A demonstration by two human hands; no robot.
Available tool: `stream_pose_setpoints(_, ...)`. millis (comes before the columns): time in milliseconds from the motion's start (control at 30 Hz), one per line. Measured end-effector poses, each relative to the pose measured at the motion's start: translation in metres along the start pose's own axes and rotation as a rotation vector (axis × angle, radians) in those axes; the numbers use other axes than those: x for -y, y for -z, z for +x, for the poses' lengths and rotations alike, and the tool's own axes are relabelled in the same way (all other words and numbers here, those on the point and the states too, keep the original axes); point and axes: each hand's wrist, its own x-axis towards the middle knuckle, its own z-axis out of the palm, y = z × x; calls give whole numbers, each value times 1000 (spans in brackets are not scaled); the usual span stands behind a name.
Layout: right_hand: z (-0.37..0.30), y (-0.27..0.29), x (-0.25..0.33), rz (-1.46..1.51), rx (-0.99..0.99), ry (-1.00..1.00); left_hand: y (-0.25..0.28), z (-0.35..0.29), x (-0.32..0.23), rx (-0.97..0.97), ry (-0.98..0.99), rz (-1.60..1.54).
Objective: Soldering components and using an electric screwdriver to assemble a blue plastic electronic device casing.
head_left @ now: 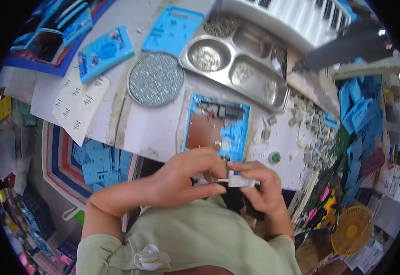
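Close to my body, at the table's front edge, my two hands meet over a small white plastic part [241,182]. The fingers of my right hand [265,185] are closed round it. My left hand [186,176] pinches at its left end, where a thin piece sticks out; what these fingers hold is too small to name. Just beyond my hands lies an open blue plastic case [236,133]. Inside it are a brown board [204,131] and a black part [229,112] with wires.
Beyond the case stand a round tray of metal pins [156,79] and a steel compartment tray [259,91] holding small metal parts. A closed blue case [106,52] lies left. Many small greyish parts [307,133] are scattered right. A striped bag [55,160] holds blue pieces.
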Motion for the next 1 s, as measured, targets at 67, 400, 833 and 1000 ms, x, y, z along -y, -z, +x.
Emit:
stream_pose_setpoints(67, -25, 1, -5, 529, -137, -175, 17, 15, -30, 217, 75, 105)
stream_pose_setpoints(400, -53, 38, -35, 869, -516, -171, -9, 70, 25, -38, -210, 1125)
stream_pose_setpoints(833, -6, 41, -21, -342, -298, -158, 11, 51, 20, -244, -154, 802)
stream_pose_setpoints(1000, 25, 32, -21, -637, -82, 77, 11, 29, 45, -443, -202, 656)
